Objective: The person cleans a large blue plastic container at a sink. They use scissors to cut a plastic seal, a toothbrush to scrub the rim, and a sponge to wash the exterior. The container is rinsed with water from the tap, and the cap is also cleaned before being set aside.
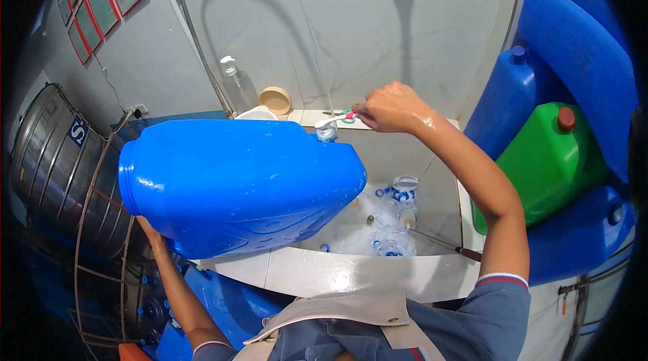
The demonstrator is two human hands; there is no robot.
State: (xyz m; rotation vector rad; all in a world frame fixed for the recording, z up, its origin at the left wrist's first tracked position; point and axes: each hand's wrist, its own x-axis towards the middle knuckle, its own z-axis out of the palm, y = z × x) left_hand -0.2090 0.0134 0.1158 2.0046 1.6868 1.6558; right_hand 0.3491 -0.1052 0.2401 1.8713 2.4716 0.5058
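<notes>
A large blue plastic jerrycan [243,184] lies on its side over the left part of a tiled basin [435,179]. My left hand [148,229] is at its lower left side, mostly hidden behind it. Closed around the red and white handle of a small brush [336,119], like a toothbrush, my right hand [387,108] is above the jerrycan's right end. The brush head is at the jerrycan's small spout [326,133], which looks wet. Clear plastic bottles [390,214] with blue caps and some foam lie in the basin. A long-handled brush [440,242] rests across the basin's front rim.
A green jerrycan with a red cap [549,158] and several blue ones [501,98] stand at the right. A steel tank [66,168] and metal rack [83,229] are at the left. On the back ledge are a pump bottle [235,82] and a round tan lid [275,100].
</notes>
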